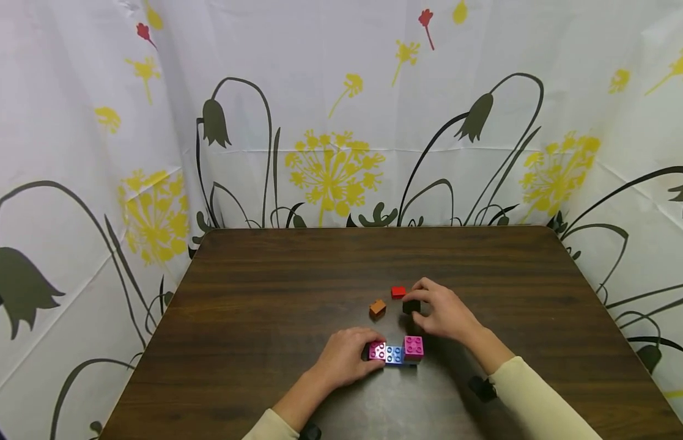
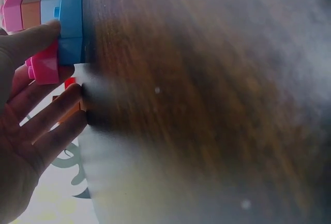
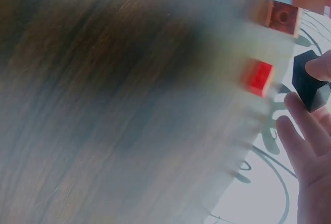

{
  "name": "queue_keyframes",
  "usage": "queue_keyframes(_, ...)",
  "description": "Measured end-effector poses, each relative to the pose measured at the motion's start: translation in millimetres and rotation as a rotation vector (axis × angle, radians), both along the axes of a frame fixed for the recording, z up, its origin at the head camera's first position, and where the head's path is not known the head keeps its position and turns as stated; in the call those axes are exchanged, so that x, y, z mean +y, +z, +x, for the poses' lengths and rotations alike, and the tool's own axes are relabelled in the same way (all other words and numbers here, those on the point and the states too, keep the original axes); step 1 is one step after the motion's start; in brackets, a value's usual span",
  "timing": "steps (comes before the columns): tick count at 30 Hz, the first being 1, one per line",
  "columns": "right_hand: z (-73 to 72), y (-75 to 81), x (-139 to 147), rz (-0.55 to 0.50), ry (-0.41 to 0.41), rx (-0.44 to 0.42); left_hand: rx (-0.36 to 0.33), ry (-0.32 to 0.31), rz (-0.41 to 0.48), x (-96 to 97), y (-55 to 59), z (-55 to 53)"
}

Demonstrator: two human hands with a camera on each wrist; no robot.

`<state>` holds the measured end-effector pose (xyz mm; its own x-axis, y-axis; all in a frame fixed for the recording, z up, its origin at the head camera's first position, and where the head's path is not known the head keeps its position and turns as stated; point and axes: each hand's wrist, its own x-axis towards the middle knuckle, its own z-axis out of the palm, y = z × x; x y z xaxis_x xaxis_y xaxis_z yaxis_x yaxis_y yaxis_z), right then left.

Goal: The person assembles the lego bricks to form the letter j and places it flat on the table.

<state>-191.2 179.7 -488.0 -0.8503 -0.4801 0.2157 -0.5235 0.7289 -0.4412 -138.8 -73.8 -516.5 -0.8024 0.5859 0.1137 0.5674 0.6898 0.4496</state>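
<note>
With thumb and fingers, my left hand [image 1: 348, 355] grips the left end of a built piece of toy building bricks. The piece has a blue base [image 2: 71, 23], a low pink brick [image 1: 377, 350] at the held end, and a taller stack at the right. Light blue, brown and pink bricks [image 2: 13, 9] make up that stack in the left wrist view. My right hand [image 1: 444, 314] pinches a black brick [image 3: 306, 81] between thumb and fingers, behind the built piece. Nearby lie an orange-brown brick [image 1: 377, 309] and a red brick [image 1: 398, 293].
The dark wood table [image 1: 253, 293] carries all the bricks, which are grouped right of its middle. A white curtain [image 1: 319, 61] with flower prints hangs behind the table's far edge and at both sides.
</note>
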Motion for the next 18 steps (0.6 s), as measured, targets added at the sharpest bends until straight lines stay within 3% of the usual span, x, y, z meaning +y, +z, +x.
queue_keyframes(4, 7.5, 6.2, 7, -0.067, -0.019, 0.056, -0.005, -0.002, -0.007, 0.3, -0.4, -1.1)
queue_keyframes(12, 26.5, 15.6, 11, -0.144, 0.019, 0.143, -0.005, 0.000, 0.002, 1.2, -1.2, -0.5)
queue_keyframes(18, 42.3, 23.4, 9, -0.280, 0.070, 0.107, 0.013, 0.004, 0.007, 2.1, -0.7, -0.5)
